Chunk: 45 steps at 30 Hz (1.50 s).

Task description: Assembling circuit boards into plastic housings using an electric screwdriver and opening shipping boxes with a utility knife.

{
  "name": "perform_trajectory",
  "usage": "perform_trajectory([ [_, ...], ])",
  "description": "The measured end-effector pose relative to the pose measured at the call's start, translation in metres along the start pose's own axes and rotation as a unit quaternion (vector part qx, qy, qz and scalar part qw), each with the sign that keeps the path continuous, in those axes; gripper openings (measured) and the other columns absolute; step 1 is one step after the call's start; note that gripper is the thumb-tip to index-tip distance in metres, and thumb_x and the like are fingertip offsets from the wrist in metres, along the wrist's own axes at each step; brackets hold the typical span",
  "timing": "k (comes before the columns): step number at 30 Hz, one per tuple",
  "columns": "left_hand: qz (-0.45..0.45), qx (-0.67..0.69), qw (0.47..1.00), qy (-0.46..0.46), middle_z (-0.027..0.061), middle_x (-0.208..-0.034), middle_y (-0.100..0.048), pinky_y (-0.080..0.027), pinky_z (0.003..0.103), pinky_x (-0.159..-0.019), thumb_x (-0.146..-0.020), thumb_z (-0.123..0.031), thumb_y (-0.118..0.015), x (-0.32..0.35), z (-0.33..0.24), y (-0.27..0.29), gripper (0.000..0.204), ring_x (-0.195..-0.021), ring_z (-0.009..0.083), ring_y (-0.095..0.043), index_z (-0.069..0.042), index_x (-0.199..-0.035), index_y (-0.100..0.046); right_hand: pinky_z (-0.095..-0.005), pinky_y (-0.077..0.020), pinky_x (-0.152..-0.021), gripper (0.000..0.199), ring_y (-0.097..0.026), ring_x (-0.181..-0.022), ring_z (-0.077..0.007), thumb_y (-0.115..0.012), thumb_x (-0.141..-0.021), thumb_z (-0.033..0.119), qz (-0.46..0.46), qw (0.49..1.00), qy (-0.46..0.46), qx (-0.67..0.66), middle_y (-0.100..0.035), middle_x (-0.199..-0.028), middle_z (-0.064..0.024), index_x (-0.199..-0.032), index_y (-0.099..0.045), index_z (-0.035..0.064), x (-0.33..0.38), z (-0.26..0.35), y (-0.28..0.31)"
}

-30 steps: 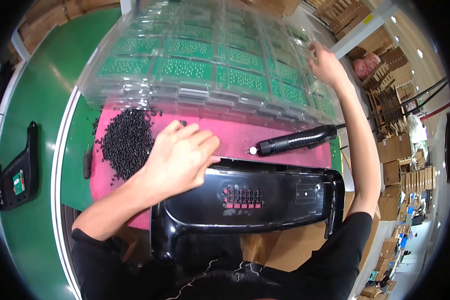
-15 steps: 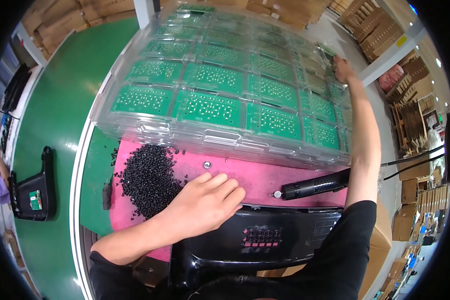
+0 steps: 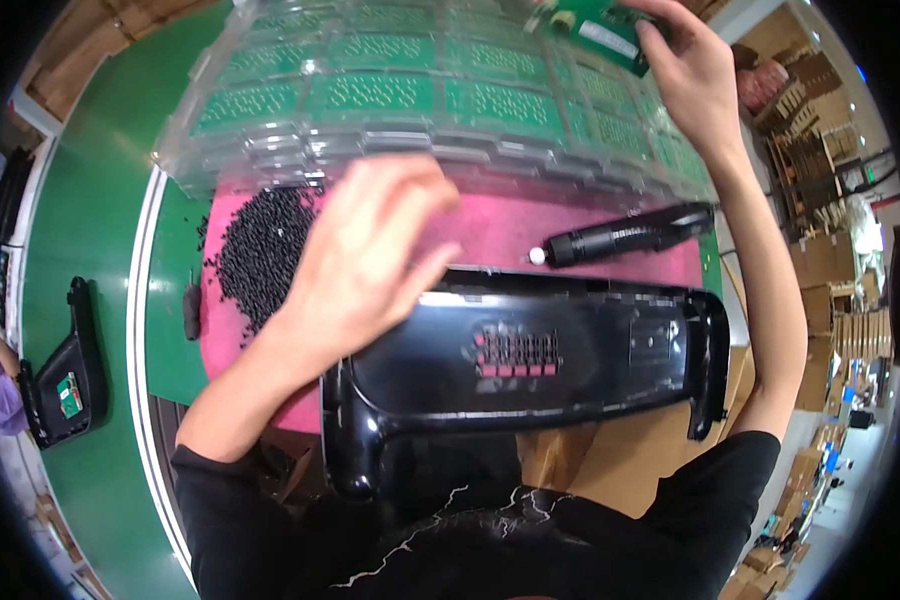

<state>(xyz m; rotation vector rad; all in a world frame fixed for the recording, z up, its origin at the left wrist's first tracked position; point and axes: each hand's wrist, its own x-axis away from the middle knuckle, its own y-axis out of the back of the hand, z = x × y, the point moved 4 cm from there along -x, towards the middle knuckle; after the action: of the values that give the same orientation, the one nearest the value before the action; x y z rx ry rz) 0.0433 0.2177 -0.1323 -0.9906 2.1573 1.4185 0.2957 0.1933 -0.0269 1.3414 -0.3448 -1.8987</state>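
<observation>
- So the green circuit board (image 3: 602,38) is up in the air over the right side of the clear tray stack, gripped along its edge between thumb and fingers of the right hand (image 3: 692,75).
- How far along? Board's out in the hand, but it isn't in the big black plastic housing (image 3: 600,365) yet. Pink shows through the housing's display cutouts (image 3: 517,355), so I'd say nothing is mounted behind them.
- Left hand (image 3: 365,235) is motion-blurred above the housing's left end, thumb and fingers apart, nothing in it that I can see.
- Clear plastic trays (image 3: 370,150): stacked, divided into compartments, green boards lying in lots of them. Can't tell which compartment the held board belongs to.
- Pink mat (image 3: 485,225) on the bench (image 3: 165,300): loose heap of what look like small black screws (image 3: 265,245), no tub around them. The black electric screwdriver (image 3: 615,238) lies there too, nobody holding it.
- Dark-handled hand tool (image 3: 191,312) just left of the mat.
- Past the white rail (image 3: 133,300), another black housing (image 3: 88,345) does have a small board (image 3: 68,395) in it.
</observation>
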Motion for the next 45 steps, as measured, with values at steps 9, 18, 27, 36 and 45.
perform_trajectory([
  [9, -0.061, 0.041, 0.989, -0.129, 0.0118, -0.115, -0.061, -0.048, 0.04, -0.087, -0.051, -0.002, -0.083, -0.001, -0.037, 0.012, 0.076, -0.102, 0.0314, -0.058, -0.003, -0.122, -0.056, -0.0261, -0.0485, -0.091, 0.021, -0.062, -0.103, -0.0183, -0.047, -0.095, -0.005, 0.13, 0.981, -0.028, -0.139, -0.066, -0.109, -0.0152, -0.11, -0.06, -0.0084, 0.127, 0.097, 0.023],
  [18, 0.1, 0.224, 0.969, -0.03, 0.01, -0.117, -0.06, -0.043, 0.034, -0.091, -0.059, -0.022, -0.087, 0.008, -0.037, -0.002, 0.074, -0.11, 0.0238, -0.055, -0.002, -0.123, -0.056, -0.0208, -0.0515, -0.066, 0.012, -0.067, -0.072, -0.01, -0.068, -0.084, -0.001, 0.06, 0.995, -0.077, -0.03, -0.071, -0.084, -0.0061, -0.097, -0.068, -0.0009, 0.175, 0.09, 0.056],
  [27, 0.231, 0.264, 0.936, 0.0, 0.0084, -0.115, -0.059, -0.043, 0.031, -0.083, -0.056, -0.029, -0.088, 0.027, -0.028, -0.023, 0.079, -0.101, 0.0203, -0.056, -0.003, -0.123, -0.054, -0.0368, -0.0517, -0.081, 0.069, -0.064, -0.093, -0.0314, -0.091, -0.05, 0.026, 0.235, 0.972, -0.018, -0.016, -0.062, -0.101, -0.0161, -0.104, -0.057, -0.0013, 0.206, 0.083, 0.033],
  [36, 0.371, 0.243, 0.894, 0.065, 0.0123, -0.109, -0.054, -0.044, 0.034, -0.085, -0.064, -0.01, -0.076, 0.042, -0.021, -0.029, 0.06, -0.099, 0.0251, -0.056, -0.001, -0.118, -0.049, -0.0374, -0.0494, -0.084, 0.06, -0.061, -0.095, -0.0308, -0.09, -0.055, 0.024, 0.254, 0.958, -0.059, -0.118, -0.063, -0.101, -0.014, -0.101, -0.059, 0.0008, 0.227, 0.063, 0.003],
  [45, 0.335, 0.123, 0.93, 0.081, 0.0116, -0.109, -0.053, -0.048, 0.036, -0.082, -0.061, -0.012, -0.079, 0.043, -0.01, -0.032, 0.058, -0.097, 0.0301, -0.058, -0.004, -0.113, -0.056, -0.0402, -0.0401, -0.096, 0.059, -0.052, -0.106, -0.0327, -0.081, -0.06, 0.014, 0.239, 0.962, -0.092, -0.094, -0.056, -0.114, -0.0142, -0.111, -0.054, 0.0027, 0.232, 0.042, -0.016],
])
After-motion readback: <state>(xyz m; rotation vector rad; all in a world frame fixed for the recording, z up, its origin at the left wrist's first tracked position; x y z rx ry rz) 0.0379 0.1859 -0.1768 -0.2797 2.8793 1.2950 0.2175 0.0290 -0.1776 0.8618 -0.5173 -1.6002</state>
